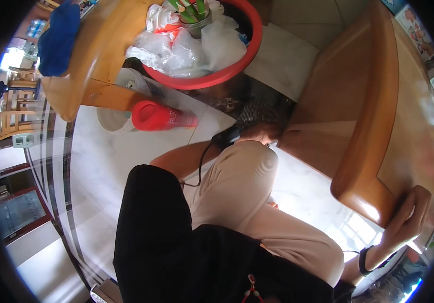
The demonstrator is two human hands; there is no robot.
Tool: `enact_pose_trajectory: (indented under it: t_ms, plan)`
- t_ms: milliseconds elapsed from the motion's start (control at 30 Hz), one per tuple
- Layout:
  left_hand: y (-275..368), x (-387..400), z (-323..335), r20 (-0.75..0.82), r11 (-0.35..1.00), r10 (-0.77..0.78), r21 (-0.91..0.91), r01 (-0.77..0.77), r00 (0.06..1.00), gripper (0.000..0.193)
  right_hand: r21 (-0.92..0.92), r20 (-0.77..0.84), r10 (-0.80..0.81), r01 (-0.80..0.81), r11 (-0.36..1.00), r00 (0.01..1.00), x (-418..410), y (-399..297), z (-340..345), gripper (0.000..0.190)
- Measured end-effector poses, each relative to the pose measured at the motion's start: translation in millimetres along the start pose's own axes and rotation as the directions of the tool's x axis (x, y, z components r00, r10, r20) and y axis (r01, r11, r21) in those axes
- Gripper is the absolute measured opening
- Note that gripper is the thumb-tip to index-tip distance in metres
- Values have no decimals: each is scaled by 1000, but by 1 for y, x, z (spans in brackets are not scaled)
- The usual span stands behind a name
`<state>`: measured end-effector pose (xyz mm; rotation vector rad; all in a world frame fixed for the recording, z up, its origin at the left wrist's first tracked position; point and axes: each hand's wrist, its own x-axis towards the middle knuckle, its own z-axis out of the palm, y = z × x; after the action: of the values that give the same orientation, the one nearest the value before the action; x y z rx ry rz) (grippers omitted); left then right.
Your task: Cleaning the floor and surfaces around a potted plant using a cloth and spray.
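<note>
Low in front of me, my left hand (pixel 260 132) is at a dark, grey-streaked cloth-like thing (pixel 259 114) and seems to grip it. My raised knee hides part of that hand, and a black device with a cable (pixel 226 137) is strapped at its wrist. Beside the cloth stands the lower side panel of a wooden piece of furniture (pixel 321 91). Far to the right, my right hand (pixel 410 216) rests against the furniture's top near its rounded edge, its fingers loosely bent around a small gap. Nothing shows in it. A black band (pixel 363 261) circles that wrist.
Ahead is a red basin (pixel 254 49) with plastic bags (pixel 186 49) and a glass jar (pixel 198 28) of green stems. On the tiled floor (pixel 99 163) lie or stand a red container (pixel 162 115) bearing writing and a pale bucket (pixel 107 119). A blue cloth (pixel 59 39) drapes over a wooden edge.
</note>
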<state>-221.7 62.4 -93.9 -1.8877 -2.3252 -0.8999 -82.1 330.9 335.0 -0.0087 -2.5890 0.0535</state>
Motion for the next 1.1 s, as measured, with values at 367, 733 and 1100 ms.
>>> enact_pose_trajectory:
  t_ms: [367,733,1100]
  plan:
    - [-19,64,-119,-195,906,-423,-76,416,885,53,61,-9,69,-68,996,998,-2,-1,4,10]
    - [-132,166,-62,-544,502,-685,129,855,484,92,-29,84,155,-153,988,984,-11,1,-9,13]
    - [-240,224,-64,-581,488,-729,-72,870,361,78,71,4,-83,82,994,997,16,-2,4,19]
